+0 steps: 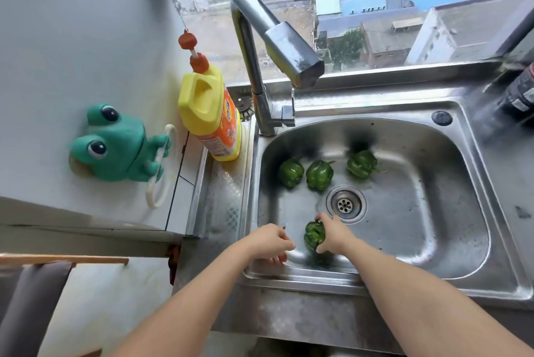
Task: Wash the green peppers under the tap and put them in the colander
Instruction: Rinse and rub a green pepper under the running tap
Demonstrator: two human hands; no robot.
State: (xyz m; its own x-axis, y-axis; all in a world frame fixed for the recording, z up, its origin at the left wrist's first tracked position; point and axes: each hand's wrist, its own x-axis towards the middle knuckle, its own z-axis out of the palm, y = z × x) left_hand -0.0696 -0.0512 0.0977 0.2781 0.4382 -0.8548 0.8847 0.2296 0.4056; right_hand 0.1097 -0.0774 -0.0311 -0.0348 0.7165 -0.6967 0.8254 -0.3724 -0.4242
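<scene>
The sink [505,255] is brushed stainless steel, a rounded-square basin with a perforated round drain [346,204] near its middle. The right hand [332,234] reaches in at about 7 o'clock from the drain. Its fingers and thumb are wrapped round the held pepper [314,236], a lumpy, glossy dark-green one low over the basin floor.

The left hand [270,241] is just beside it, toward 9 o'clock, over the basin's near-left corner. Its fingers are bent downward, and the angle is poor, so I cannot tell whether they pinch anything.

Three more lobed, shiny peppers lie on the floor beyond the drain:
- The left pepper [291,172] is at 10 o'clock.
- The middle pepper [319,174] is at 11 o'clock, just beside the left one.
- The right pepper [362,163] is at 1 o'clock, apart from the pair, with its stem pointing right.

The tap [291,50] is chrome, a bent tube ending in a boxy head that hangs over the basin's far side. No water shows at it.

At 9 o'clock from the tap's base stands a yellow plastic jug [208,114] with an orange pump and label. Farther left, a green frog [115,145] of smooth plastic sticks to the pale wall, holding a white ring.
</scene>
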